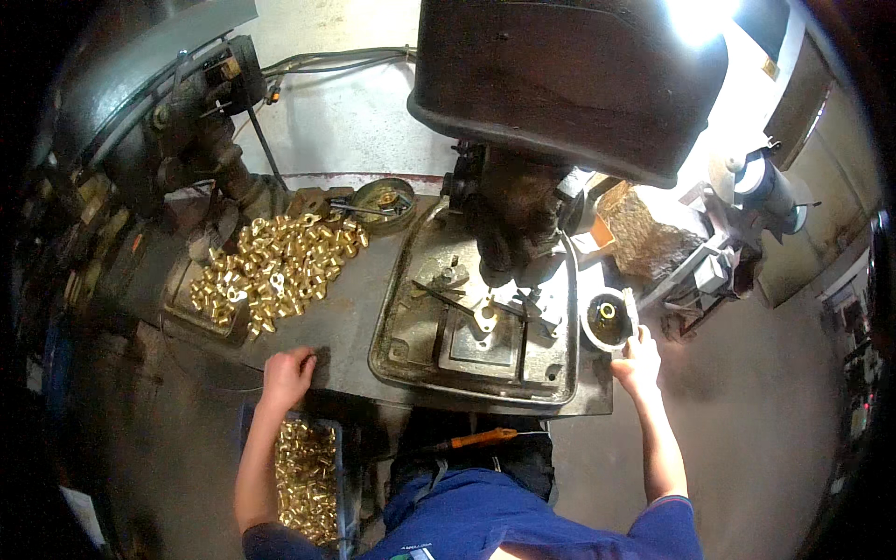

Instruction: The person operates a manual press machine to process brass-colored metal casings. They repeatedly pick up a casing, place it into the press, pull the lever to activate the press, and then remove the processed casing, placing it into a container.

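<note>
At the bench's front edge, my left hand [291, 373] is closed with its fingers curled; whatever it may hold is hidden. My right hand [638, 362] is closed around a pale, narrow, stick-like thing [630, 310], its exact kind unclear. This stands against the rim of a round bowl [590, 329] holding dark liquid and a yellow ring shape. Between my hands, a brass flanged fitting [485, 318] sits in a fixture on the rimmed metal machine table [381, 359]. Above it hangs the dark spindle head [499, 252] of a drill press.
Brass fittings [280, 266] lie heaped on the bench [350, 322] at left, with a round tin [387, 201] of small tools behind. Below my left arm stands a blue bin [342, 467] of brass parts. An orange-handled tool [483, 438] lies near my lap.
</note>
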A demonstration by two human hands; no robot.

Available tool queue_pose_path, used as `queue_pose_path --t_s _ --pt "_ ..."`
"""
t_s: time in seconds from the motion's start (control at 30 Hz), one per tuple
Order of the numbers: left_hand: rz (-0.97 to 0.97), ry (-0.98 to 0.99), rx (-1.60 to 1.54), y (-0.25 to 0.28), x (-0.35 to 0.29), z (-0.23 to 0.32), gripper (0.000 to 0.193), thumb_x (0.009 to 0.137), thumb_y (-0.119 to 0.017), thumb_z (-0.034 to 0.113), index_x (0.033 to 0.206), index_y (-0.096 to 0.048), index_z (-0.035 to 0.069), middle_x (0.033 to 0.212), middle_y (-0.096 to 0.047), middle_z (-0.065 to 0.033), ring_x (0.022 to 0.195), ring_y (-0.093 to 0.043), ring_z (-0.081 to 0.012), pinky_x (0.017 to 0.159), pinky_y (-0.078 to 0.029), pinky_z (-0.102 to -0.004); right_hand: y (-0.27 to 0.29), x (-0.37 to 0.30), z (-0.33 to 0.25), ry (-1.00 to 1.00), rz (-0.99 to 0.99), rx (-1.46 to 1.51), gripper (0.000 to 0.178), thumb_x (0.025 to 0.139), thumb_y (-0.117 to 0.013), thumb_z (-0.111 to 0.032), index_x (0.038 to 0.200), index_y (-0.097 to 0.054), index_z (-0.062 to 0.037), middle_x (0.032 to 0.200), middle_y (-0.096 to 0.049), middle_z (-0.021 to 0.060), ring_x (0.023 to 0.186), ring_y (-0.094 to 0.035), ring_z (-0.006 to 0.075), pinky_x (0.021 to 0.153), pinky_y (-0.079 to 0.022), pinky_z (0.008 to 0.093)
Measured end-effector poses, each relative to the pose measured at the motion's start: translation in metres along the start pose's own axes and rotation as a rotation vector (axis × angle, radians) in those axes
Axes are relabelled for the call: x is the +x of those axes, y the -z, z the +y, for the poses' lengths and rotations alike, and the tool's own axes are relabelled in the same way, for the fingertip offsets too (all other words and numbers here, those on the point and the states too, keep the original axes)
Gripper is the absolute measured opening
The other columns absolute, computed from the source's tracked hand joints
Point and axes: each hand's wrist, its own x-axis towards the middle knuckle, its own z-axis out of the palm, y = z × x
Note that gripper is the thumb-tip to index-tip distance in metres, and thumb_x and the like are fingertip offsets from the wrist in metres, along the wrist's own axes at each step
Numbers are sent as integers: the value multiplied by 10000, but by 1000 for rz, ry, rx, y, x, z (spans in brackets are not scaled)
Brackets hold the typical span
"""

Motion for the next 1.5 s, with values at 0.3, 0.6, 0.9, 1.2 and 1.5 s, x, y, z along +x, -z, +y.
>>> queue_pose_path --t_s 0.3,0.6,0.9,1.2,1.5 --pt "-71 33 -36 -14 52 -4 188 793 -587 246 869 -655 88 787 -636 -146 753 -609 -334 666 -481 -436 63 -35 -43 249 189 435 369 521 -484 24 873 -589 59 1275 -454 221 1151 -454 362 965 -374 390" --pt "59 44 113 -61 163 -8 221 780 -547 181 950 -633 67 868 -639 -174 841 -615 -339 726 -498 -450 14 -94 -25 -53 -238 942 608 554 -468 64 1154 -560 15 718 -582 45 663 -541 97 649 -461 240" --pt "-185 34 504 -79 186 -28 160 692 -616 131 824 -668 58 835 -660 -128 818 -649 -275 702 -513 -402 0 -116 -8 -60 -175 750 474 506 -541 10 966 -645 -39 686 -611 81 646 -600 185 676 -475 277" --pt "-221 69 547 -61 168 -8 238 687 -627 168 909 -636 81 851 -667 -104 827 -654 -256 701 -518 -366 6 -122 -21 7 -130 795 480 502 -528 71 955 -652 -27 718 -597 50 645 -564 143 630 -466 250" --pt "-64 152 195 -49 151 -7 198 656 -653 241 721 -650 55 809 -663 -91 684 -638 -235 618 -508 -353 35 -134 -36 121 -129 789 467 506 -558 36 958 -651 -32 725 -610 61 682 -587 165 675 -471 267"
